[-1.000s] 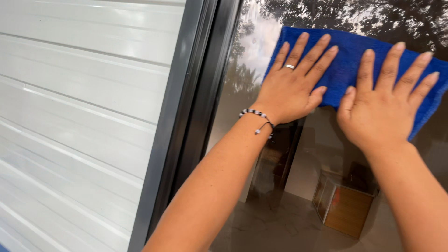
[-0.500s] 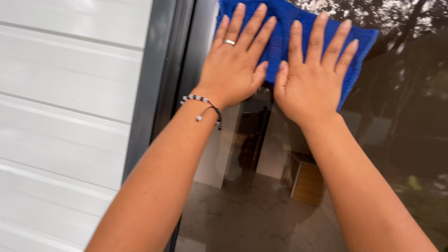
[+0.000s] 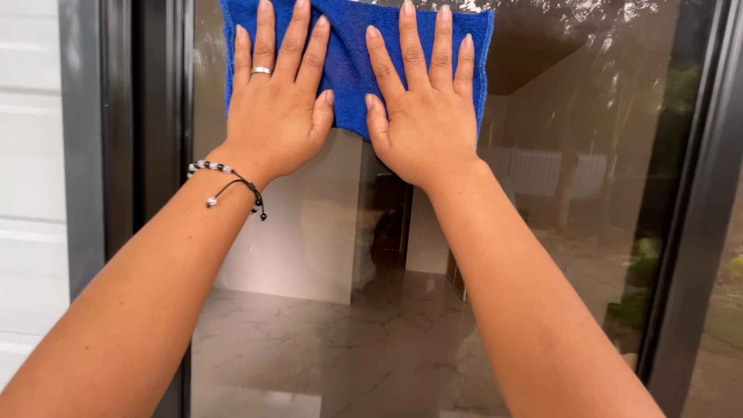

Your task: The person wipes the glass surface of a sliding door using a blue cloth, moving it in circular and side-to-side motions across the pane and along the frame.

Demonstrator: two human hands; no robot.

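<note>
While I lean toward the glass pane, taking the blue cloth as my landmark, the dark window frame stands just left of it, and white siding lies further left. My left hand lies flat on the cloth's left half, fingers spread and straight, gripping nothing (ring on one finger, beaded bracelet at the wrist). My right hand presses its right half likewise, open-palmed. The cloth's long axis runs sideways, above both wrists, each hand equally on it, thumbs nearly meeting below its lower edge.
</note>
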